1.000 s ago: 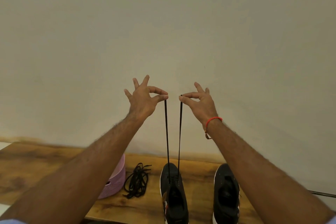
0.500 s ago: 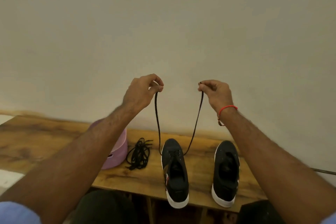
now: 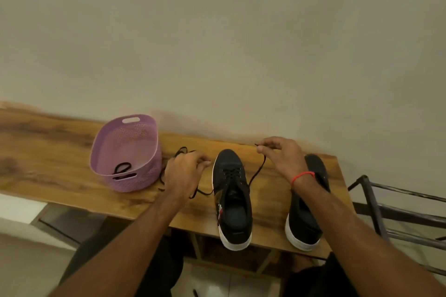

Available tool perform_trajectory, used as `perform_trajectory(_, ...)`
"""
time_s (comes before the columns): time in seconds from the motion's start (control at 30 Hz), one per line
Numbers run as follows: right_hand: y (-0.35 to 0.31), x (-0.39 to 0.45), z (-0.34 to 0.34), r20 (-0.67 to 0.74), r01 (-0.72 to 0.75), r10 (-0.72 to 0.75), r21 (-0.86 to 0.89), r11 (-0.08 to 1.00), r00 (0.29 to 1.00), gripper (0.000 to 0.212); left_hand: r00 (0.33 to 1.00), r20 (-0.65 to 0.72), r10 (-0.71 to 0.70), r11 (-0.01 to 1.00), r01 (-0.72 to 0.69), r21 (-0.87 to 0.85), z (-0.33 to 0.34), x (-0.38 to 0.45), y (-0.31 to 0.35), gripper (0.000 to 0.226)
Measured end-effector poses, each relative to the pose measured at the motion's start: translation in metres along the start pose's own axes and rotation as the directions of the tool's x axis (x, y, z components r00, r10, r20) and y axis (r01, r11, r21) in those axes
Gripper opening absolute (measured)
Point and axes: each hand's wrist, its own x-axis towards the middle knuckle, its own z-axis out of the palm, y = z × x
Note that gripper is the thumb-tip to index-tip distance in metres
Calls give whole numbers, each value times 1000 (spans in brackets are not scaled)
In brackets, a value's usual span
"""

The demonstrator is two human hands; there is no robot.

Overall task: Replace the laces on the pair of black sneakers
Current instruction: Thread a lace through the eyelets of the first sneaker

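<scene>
Black sneakers, two in count, stand side by side on one wooden table [image 3: 60, 152], toes toward the wall. The left sneaker [image 3: 233, 200] has a white sole and carries one black lace [image 3: 257, 171] threaded through its lower eyelets. The right sneaker [image 3: 305, 219] sits just beside it, partly covered by the right forearm; no lace is visible on the part that shows.

Two hands are in view. The right hand [image 3: 282, 154] is above the table between the two toes, its thumb and forefinger pinched on the right end of the lace near its tip. From that pinch the lace runs down in a slack curve to the eyelets of the left sneaker. The left hand [image 3: 185, 171] is low over the table, left of the left sneaker, with fingers curled. The other end of the lace leaves the shoe, crosses the table surface and passes under this hand; whether the fingers actually grip it cannot be told. One red band [image 3: 303, 175] circles the right wrist.

One loose bundle of black laces [image 3: 179, 152] lies on the table behind the left hand. One purple perforated basket [image 3: 125, 152] stands left of the bundle, with one dark lace piece [image 3: 121, 167] inside. One metal rack [image 3: 395, 214] stands to the right of the table.
</scene>
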Motion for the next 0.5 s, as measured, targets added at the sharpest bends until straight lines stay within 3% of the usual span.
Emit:
perform_trajectory(0.2,42,-5,30,54,-70,73,-59,996,996,6,950,294,-102,980,45,194,35,3,-15,14)
perform_trajectory(0.27,43,-3,36,103,-51,60,-93,994,993,11,973,224,-63,980,17,200,36,6,-9,22)
perform_trajectory(0.37,40,1,44,126,1,14,-119,993,992,15,994,113,-7,992,-7,123,31,8,7,52)
perform_trajectory(0.43,38,-2,48,140,0,20,-136,991,990,15,981,194,14,992,-38,120,27,5,16,64)
perform_trajectory(0.5,39,-5,52,142,-4,29,-174,985,989,19,957,291,6,983,-60,175,28,2,21,59)
